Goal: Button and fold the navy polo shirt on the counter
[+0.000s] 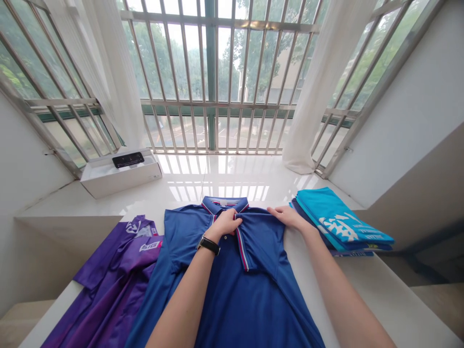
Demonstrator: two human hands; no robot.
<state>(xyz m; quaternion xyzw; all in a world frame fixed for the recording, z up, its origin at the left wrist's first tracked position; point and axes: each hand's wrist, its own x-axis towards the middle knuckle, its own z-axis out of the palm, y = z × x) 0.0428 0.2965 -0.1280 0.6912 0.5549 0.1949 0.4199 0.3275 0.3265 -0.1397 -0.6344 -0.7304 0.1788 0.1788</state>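
Head view looks down on a blue polo shirt (232,299) lying flat on a white tabletop (380,299), its striped collar (224,204) pointing away from the person. The left hand (224,223), a black-strapped wristwatch (208,244) on its wrist, is curled closed over the placket, gathering the cloth. The right hand (286,217) lies open, fingers spread on the shirt's shoulder, not gripping. A purple jersey (116,275) lies just beside the shirt on the left; a stack of folded turquoise shirts (337,222) sits near on the right. Beyond stands a white box (119,179) by the barred window (213,63).
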